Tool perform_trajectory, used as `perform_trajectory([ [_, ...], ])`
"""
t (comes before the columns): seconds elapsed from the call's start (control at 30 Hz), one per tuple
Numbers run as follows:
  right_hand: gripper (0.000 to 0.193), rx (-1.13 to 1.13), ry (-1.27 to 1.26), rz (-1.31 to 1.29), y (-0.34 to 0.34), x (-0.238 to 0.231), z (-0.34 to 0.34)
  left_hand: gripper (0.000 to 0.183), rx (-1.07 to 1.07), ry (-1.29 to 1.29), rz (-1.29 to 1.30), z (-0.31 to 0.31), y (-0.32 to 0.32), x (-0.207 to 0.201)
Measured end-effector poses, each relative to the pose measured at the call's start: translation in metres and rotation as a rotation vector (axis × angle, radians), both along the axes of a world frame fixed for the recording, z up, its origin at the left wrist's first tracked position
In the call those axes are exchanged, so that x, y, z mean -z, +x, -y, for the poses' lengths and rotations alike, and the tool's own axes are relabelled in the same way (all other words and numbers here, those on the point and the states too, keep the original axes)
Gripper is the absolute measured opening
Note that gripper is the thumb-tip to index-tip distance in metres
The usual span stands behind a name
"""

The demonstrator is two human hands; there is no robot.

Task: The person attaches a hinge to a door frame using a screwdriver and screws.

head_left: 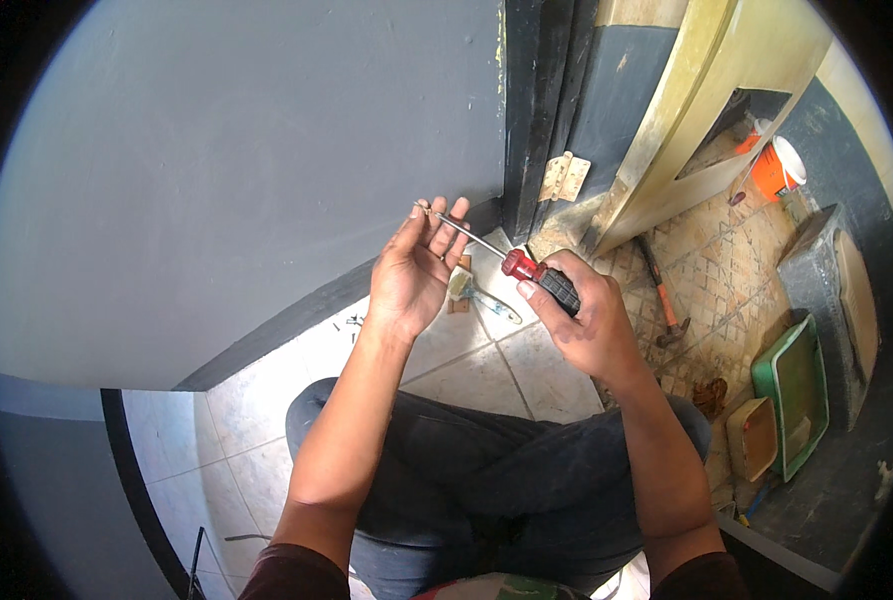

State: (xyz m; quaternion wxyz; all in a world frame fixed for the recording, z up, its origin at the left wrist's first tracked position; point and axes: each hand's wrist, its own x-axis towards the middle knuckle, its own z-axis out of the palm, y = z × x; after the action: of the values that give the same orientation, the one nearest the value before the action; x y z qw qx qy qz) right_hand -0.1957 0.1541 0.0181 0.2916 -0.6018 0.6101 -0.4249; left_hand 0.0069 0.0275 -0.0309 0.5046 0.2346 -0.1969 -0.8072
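My right hand (591, 315) is wrapped round the red and black handle of a screwdriver (522, 264), its metal shaft slanting up and left. The tip reaches the fingers of my left hand (416, 265), which is raised palm up with the thumb and forefinger pinched on a tiny piece, seemingly a screw (422, 207), at the tip. Its other fingers are spread. Below the hands, a paintbrush (491, 303) with a pale handle lies on the white floor tiles. Beyond them, a hinge (565, 177) stands out from the dark door frame (531, 110).
A grey wall (266, 150) rises close on the left. Several small dark bits (349, 323) lie at its foot. To the right are a hammer (663, 295), a green tray (791, 400), a tan container (753, 438) and an orange bucket (778, 170). A yellowish door (666, 120) stands beyond.
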Motion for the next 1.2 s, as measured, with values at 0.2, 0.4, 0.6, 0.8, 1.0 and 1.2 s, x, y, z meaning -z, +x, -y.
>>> perform_trajectory([
  [0.2, 0.024, -0.009, 0.014, 0.000, -0.001, 0.001, 0.000, 0.017, 0.007, 0.022, 0.019, -0.002, -0.003, -0.001],
  [0.4, 0.028, 0.010, -0.137, -0.085, -0.003, 0.004, 0.000, 0.019, -0.041, -0.015, 0.070, -0.004, -0.005, 0.004],
  [0.6, 0.030, 0.028, -0.178, -0.039, 0.013, 0.019, 0.000, 0.018, -0.086, 0.005, -0.038, -0.005, -0.011, 0.004],
  [0.8, 0.033, 0.064, 0.099, 0.083, 0.033, 0.030, -0.003, 0.018, -0.171, 0.089, -0.037, 0.000, -0.015, 0.008],
  [1.0, 0.036, 0.147, 0.299, -0.013, -0.015, 0.037, -0.009, 0.024, 0.063, 0.328, 0.107, -0.012, -0.098, 0.045],
  [1.2, 0.038, 0.371, 0.323, -0.131, -0.080, 0.062, 0.004, 0.023, 0.048, 0.409, -0.123, 0.007, -0.202, 0.077],
])
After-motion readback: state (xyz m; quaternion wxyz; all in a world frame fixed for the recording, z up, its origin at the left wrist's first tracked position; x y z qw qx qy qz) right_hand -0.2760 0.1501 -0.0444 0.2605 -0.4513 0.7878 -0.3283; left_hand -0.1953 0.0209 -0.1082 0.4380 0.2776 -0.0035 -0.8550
